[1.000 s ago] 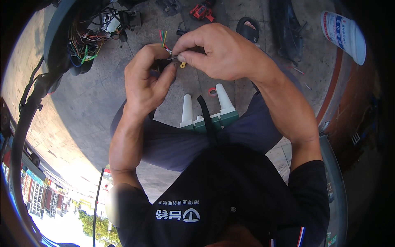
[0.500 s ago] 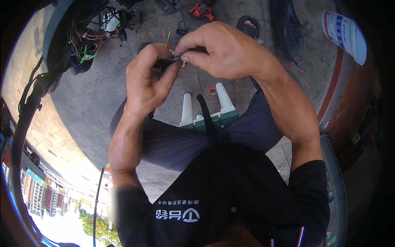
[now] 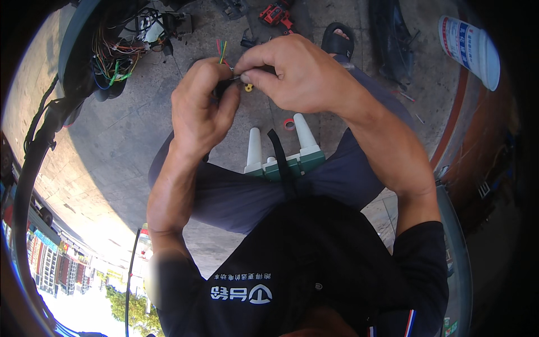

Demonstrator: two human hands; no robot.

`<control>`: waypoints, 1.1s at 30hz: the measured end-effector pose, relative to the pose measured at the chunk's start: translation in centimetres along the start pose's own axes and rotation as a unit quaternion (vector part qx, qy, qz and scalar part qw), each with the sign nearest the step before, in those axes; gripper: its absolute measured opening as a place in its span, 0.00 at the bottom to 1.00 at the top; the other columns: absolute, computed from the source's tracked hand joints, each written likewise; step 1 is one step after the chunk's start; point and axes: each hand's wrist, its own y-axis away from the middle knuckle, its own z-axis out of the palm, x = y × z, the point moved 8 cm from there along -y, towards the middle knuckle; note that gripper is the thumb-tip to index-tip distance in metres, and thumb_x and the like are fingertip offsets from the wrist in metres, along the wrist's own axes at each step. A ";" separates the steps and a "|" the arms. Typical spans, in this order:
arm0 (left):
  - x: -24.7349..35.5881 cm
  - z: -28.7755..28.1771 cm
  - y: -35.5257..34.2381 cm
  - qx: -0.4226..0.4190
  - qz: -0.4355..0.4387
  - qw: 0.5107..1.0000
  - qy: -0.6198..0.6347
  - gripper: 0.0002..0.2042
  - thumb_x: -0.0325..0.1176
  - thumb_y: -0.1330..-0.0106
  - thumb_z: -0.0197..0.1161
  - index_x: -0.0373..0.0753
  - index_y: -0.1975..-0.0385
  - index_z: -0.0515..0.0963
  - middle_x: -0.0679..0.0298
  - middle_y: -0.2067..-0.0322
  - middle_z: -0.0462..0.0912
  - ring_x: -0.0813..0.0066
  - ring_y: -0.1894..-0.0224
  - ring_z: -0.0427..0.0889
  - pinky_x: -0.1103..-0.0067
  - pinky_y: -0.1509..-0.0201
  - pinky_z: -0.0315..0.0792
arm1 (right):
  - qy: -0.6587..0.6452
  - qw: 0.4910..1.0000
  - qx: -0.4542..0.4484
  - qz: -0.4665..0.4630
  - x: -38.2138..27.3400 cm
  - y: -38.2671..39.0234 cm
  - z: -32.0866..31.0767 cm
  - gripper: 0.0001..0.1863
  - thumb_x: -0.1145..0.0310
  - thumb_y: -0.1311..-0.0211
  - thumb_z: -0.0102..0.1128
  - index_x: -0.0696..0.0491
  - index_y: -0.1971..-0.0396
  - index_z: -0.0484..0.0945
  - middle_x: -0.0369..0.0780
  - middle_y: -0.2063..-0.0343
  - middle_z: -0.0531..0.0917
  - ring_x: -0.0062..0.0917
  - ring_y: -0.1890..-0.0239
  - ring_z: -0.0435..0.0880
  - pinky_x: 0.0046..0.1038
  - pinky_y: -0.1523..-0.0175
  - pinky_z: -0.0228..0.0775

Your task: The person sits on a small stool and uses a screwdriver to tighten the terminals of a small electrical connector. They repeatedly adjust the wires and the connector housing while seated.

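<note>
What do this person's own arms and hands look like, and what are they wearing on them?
The left hand and right hand are ordinary five-fingered human hands without gloves, and neither wrist shows a watch. Both forearms are bare. A black short left sleeve and a matching black right sleeve belong to a black shirt with white printing.

The place looked like an outdoor repair spot, judging by the tangle of loose wires (image 3: 114, 58), the red power tool (image 3: 274, 14) and tape roll (image 3: 289, 124) on shaded paving (image 3: 126, 132), and the sunlit buildings (image 3: 51, 261) and tree (image 3: 130, 312) beyond.
</note>
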 end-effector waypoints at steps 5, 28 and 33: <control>-0.1 -0.2 0.1 0.017 -0.002 1.000 -0.022 0.12 0.18 0.49 0.66 0.36 0.65 0.75 0.56 0.65 0.82 0.60 0.68 0.82 0.73 0.67 0.75 | -0.017 1.000 0.018 0.013 0.0 -0.3 0.4 0.13 0.67 0.40 0.58 0.54 0.60 0.87 0.44 0.75 0.87 0.39 0.68 0.87 0.37 0.59 0.78; -0.9 -0.4 0.7 0.049 -0.006 0.996 -0.074 0.10 0.19 0.46 0.66 0.36 0.66 0.74 0.57 0.74 0.77 0.60 0.74 0.79 0.71 0.71 0.72 | -0.052 0.996 -0.003 0.077 1.3 -1.2 1.9 0.10 0.70 0.36 0.61 0.57 0.59 0.85 0.41 0.77 0.85 0.24 0.72 0.85 0.29 0.65 0.75; -1.2 -0.5 0.7 0.069 -0.020 0.997 -0.034 0.10 0.20 0.45 0.67 0.36 0.65 0.75 0.58 0.72 0.79 0.67 0.75 0.79 0.74 0.71 0.73 | -0.076 0.995 0.016 0.062 1.1 -1.3 1.6 0.10 0.71 0.34 0.60 0.57 0.56 0.83 0.39 0.75 0.85 0.20 0.71 0.85 0.27 0.66 0.75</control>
